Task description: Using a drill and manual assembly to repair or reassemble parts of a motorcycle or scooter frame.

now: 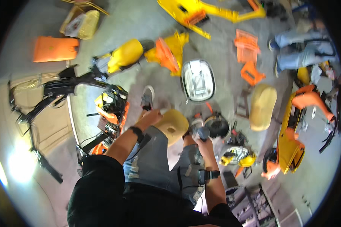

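A yellow foam seat pad with a round hole near its lower end lies in front of my legs. My left hand is closed at the pad's upper left edge and appears to grip it. To the pad's right, my right hand is wrapped round a grey hand tool with a rounded end. Its exact kind is too blurred to tell. A black band is on my left wrist, and a dark device with a cable is strapped to my right forearm.
A black scooter frame with handlebars stands at left. Ahead lie a white-lined oval shell and orange and yellow body panels. Another foam pad and a yellow-orange scooter body are at right. A person's legs show at far right.
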### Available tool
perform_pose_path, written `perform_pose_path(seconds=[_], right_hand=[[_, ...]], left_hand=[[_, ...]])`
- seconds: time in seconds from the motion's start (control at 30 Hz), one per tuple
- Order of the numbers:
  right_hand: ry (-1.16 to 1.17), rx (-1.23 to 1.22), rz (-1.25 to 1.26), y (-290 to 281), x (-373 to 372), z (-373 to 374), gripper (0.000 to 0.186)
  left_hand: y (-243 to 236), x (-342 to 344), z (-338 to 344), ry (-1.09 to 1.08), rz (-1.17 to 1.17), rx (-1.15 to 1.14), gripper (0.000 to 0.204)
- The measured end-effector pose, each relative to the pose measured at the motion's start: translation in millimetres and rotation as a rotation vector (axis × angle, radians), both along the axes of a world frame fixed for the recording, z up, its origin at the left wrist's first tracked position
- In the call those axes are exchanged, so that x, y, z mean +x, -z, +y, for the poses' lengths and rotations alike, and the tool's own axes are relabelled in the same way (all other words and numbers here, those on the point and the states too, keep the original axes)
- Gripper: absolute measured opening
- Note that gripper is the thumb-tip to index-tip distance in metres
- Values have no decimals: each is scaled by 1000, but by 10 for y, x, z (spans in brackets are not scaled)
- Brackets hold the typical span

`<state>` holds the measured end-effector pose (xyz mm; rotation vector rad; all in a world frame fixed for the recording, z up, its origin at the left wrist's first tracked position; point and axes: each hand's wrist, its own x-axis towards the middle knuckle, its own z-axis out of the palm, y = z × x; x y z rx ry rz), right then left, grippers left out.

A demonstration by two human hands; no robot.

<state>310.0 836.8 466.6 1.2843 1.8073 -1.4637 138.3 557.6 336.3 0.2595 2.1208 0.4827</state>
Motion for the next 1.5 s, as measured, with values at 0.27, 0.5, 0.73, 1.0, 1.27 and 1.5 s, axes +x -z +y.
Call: perform_pose_path(seconds=[0.27,0.5,0.73,1.0,1.27,1.5], right_hand=[[-549,464,22,-491,276,957,39],[-940,76,-380,155,939,2074,29],[-1344,-100,-237,-1440,322,1285,23],[-1430,-194,-94,-1567,-1246,976,35],[-1404,520,41,-2090,-3296,-1969,48],[-1721,324,258,-2591,-3684,-3475,48]], left_hand=[[-3171,386,-1144,-489,334,7,29],[-3906,1284,-2332,-1113,948,-227,26],[-5102,1090,-3197,-1391,1308,-524,23],[-4603,506,-3723,-1363,1128,-284,19],[-4737,731,-3676,-1531,962,-165,17],[-4730,699,-3728,-1615,923,-74,22]])
